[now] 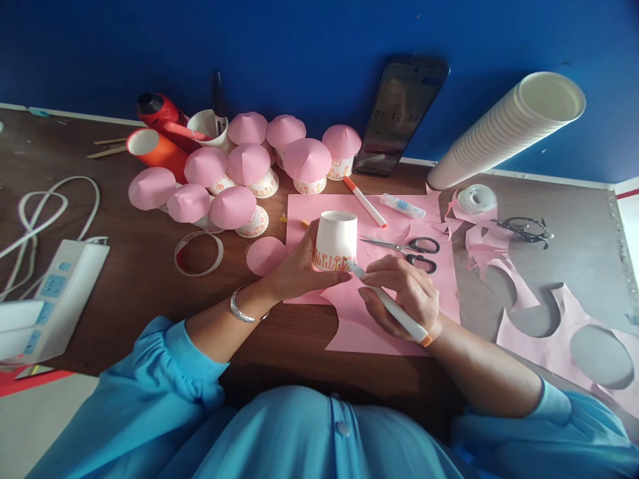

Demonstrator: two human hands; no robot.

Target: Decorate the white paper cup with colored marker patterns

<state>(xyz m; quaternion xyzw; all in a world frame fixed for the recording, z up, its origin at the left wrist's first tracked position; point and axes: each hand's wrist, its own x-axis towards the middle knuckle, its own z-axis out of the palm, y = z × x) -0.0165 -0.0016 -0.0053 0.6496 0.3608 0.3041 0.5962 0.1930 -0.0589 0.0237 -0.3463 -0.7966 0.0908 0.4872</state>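
Held over the pink paper (399,332) is a white paper cup (338,233), with orange and red plant-like marks around its lower part. My left hand (298,267) is closed around the cup's left side and underside. A white marker (394,309) with an orange end lies in the grip of my right hand (402,293), its tip at the cup's lower right edge. Just beyond my right hand rest scissors (412,249) with black handles. Another marker (367,203), orange-capped, and a small glue bottle (403,205) lie farther back on the paper.
Several small cups with pink cone tops (248,163) stand at the back left. A phone (403,116) and a tall cup stack (504,136) lean on the blue wall. Paper scraps (529,332) and clear tape (476,198) lie right; a power strip (62,293) sits left.
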